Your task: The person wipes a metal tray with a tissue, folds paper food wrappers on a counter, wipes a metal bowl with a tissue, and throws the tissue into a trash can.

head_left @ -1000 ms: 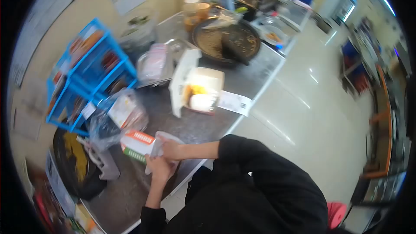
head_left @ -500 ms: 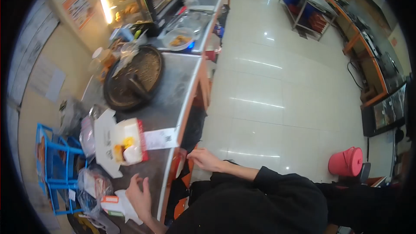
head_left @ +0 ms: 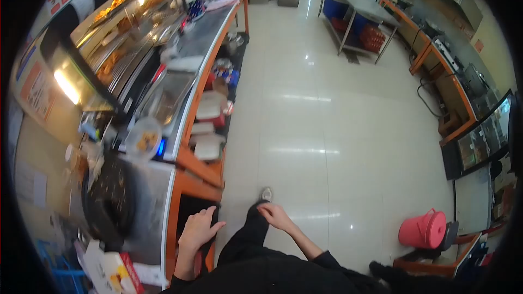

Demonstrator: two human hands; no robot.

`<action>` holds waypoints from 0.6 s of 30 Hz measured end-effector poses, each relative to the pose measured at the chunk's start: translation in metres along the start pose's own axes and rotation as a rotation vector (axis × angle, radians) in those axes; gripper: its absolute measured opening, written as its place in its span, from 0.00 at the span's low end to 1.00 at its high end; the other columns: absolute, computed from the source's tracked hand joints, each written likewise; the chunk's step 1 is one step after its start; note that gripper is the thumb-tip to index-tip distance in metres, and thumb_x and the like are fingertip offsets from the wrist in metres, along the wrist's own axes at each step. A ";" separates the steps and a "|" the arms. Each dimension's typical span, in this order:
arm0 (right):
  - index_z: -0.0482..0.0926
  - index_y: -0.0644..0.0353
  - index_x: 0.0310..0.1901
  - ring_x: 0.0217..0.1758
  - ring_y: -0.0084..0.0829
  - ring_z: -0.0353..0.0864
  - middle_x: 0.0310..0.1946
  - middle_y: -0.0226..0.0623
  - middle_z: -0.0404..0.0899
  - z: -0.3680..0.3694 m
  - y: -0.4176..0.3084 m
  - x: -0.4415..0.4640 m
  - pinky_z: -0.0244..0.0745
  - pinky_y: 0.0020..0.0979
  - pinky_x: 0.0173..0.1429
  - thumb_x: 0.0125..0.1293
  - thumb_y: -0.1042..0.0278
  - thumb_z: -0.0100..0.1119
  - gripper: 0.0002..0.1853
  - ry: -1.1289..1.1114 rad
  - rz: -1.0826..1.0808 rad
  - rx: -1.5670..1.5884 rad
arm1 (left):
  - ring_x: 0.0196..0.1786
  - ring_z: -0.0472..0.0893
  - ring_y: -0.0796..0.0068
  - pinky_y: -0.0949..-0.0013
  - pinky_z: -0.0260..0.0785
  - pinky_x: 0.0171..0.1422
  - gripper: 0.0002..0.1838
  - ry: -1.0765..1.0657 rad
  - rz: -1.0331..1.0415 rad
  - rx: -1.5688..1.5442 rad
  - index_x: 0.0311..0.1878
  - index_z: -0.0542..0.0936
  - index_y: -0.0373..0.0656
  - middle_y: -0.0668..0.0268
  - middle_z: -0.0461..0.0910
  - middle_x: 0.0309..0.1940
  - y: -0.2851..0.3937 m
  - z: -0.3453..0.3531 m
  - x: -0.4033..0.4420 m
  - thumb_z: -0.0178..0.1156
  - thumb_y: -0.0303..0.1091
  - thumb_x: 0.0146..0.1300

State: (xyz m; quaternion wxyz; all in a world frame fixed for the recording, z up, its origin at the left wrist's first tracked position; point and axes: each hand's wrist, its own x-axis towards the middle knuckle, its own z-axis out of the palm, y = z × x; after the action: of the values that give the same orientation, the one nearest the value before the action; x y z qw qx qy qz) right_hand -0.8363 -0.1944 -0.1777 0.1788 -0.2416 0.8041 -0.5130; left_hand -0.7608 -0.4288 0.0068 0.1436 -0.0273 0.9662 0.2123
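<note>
Nothing is in my left hand (head_left: 198, 231), whose fingers are apart beside the orange edge of the counter (head_left: 155, 196). My right hand (head_left: 272, 214) hangs over my dark trouser leg with its fingers curled; what it holds, if anything, is too small to tell. At the lower left an opened food box (head_left: 111, 269) with yellow food lies on the counter, a printed paper slip (head_left: 150, 274) beside it. Behind the box stands a large dark stone mortar (head_left: 109, 198). A round container with food pieces (head_left: 144, 137) sits farther up the counter.
A lit food display case (head_left: 109, 38) lines the left side, with a metal tray (head_left: 169, 98) before it. Tiled floor (head_left: 289, 130) runs ahead. A pink bucket (head_left: 422, 228) stands at the lower right, a metal table (head_left: 362, 8) at the back.
Both hands have left the red, white and green carton on the counter, which is out of view now. The view has swung toward the aisle, and the food box has shifted to the lower left.
</note>
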 end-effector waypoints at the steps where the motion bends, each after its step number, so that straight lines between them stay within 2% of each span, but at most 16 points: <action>1: 0.76 0.65 0.44 0.37 0.33 0.81 0.34 0.43 0.80 -0.026 0.031 0.016 0.75 0.31 0.42 0.63 0.71 0.49 0.11 0.023 0.114 -0.015 | 0.43 0.77 0.51 0.57 0.68 0.47 0.30 -0.027 0.007 -0.012 0.53 0.69 0.36 0.49 0.77 0.38 0.003 -0.008 0.041 0.57 0.52 0.56; 3: 0.76 0.66 0.44 0.37 0.29 0.82 0.35 0.43 0.81 -0.075 0.115 0.031 0.76 0.28 0.43 0.63 0.72 0.48 0.11 0.131 0.321 -0.006 | 0.43 0.77 0.53 0.56 0.67 0.49 0.31 -0.026 0.080 0.075 0.53 0.69 0.35 0.50 0.77 0.39 0.010 -0.016 0.133 0.57 0.53 0.56; 4: 0.76 0.67 0.43 0.35 0.30 0.81 0.33 0.41 0.80 -0.091 0.190 0.025 0.77 0.28 0.42 0.64 0.73 0.47 0.11 0.257 0.373 -0.015 | 0.43 0.77 0.53 0.57 0.67 0.49 0.31 -0.044 0.084 0.125 0.53 0.69 0.35 0.50 0.77 0.39 0.025 -0.027 0.181 0.57 0.53 0.56; 5: 0.76 0.66 0.44 0.33 0.29 0.80 0.32 0.38 0.79 -0.106 0.278 0.011 0.76 0.25 0.36 0.64 0.72 0.47 0.11 0.363 0.541 0.018 | 0.44 0.77 0.54 0.57 0.66 0.50 0.31 -0.070 0.082 0.171 0.53 0.69 0.35 0.50 0.77 0.40 0.040 -0.035 0.225 0.57 0.53 0.56; 6: 0.76 0.64 0.44 0.31 0.27 0.79 0.31 0.36 0.79 -0.149 0.247 0.001 0.72 0.23 0.30 0.62 0.68 0.50 0.12 0.530 0.852 0.274 | 0.46 0.76 0.54 0.57 0.65 0.51 0.30 0.055 0.196 0.165 0.53 0.69 0.35 0.51 0.76 0.41 0.050 -0.035 0.269 0.56 0.52 0.57; 7: 0.76 0.63 0.41 0.31 0.27 0.79 0.30 0.35 0.79 -0.179 0.251 -0.015 0.68 0.22 0.29 0.61 0.62 0.53 0.13 0.716 1.076 0.496 | 0.46 0.76 0.54 0.57 0.65 0.52 0.29 0.039 0.256 0.132 0.54 0.69 0.36 0.51 0.76 0.42 0.070 -0.047 0.307 0.55 0.51 0.58; 8: 0.73 0.63 0.45 0.33 0.29 0.78 0.32 0.37 0.79 -0.203 0.261 -0.036 0.70 0.27 0.33 0.59 0.60 0.55 0.17 0.848 1.188 0.626 | 0.46 0.75 0.53 0.58 0.64 0.53 0.29 0.024 0.314 0.099 0.54 0.69 0.36 0.52 0.76 0.42 0.095 -0.065 0.350 0.55 0.51 0.59; 10: 0.68 0.60 0.46 0.30 0.39 0.78 0.34 0.46 0.75 -0.213 0.372 -0.136 0.70 0.35 0.27 0.62 0.67 0.44 0.12 0.679 0.767 0.492 | 0.47 0.75 0.52 0.58 0.64 0.54 0.28 0.025 0.473 0.022 0.54 0.69 0.36 0.51 0.76 0.42 0.131 -0.089 0.432 0.54 0.50 0.60; 11: 0.70 0.60 0.43 0.31 0.40 0.78 0.32 0.44 0.76 -0.246 0.327 -0.108 0.71 0.39 0.29 0.63 0.63 0.44 0.12 0.961 1.252 0.754 | 0.47 0.75 0.52 0.58 0.65 0.54 0.27 0.036 0.574 -0.022 0.55 0.69 0.37 0.51 0.76 0.42 0.143 -0.097 0.470 0.54 0.49 0.60; 12: 0.71 0.60 0.41 0.31 0.40 0.78 0.31 0.44 0.76 -0.265 0.314 -0.093 0.70 0.39 0.29 0.62 0.63 0.45 0.11 1.053 1.445 0.798 | 0.47 0.75 0.51 0.57 0.65 0.53 0.27 0.044 0.674 -0.067 0.55 0.69 0.38 0.51 0.76 0.42 0.153 -0.103 0.507 0.53 0.49 0.60; 15: 0.73 0.59 0.35 0.30 0.41 0.78 0.28 0.43 0.76 -0.308 0.315 -0.011 0.70 0.41 0.30 0.58 0.61 0.48 0.10 0.883 1.568 0.736 | 0.49 0.74 0.51 0.59 0.65 0.56 0.27 -0.192 0.565 -0.049 0.57 0.68 0.40 0.50 0.75 0.45 0.181 -0.139 0.617 0.53 0.50 0.60; 18: 0.75 0.58 0.29 0.30 0.42 0.78 0.26 0.42 0.77 -0.355 0.341 0.106 0.69 0.43 0.31 0.54 0.60 0.52 0.10 0.512 1.532 0.530 | 0.50 0.74 0.53 0.59 0.65 0.56 0.27 -0.125 0.450 -0.031 0.57 0.68 0.41 0.50 0.75 0.47 0.166 -0.143 0.733 0.54 0.50 0.60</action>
State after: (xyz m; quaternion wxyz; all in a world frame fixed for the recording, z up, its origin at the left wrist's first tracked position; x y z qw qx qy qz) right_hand -1.1830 0.1293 -0.3475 0.3397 0.5428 0.6147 -0.4606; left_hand -1.5192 -0.3319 -0.0147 0.1518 0.1999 0.9338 0.2551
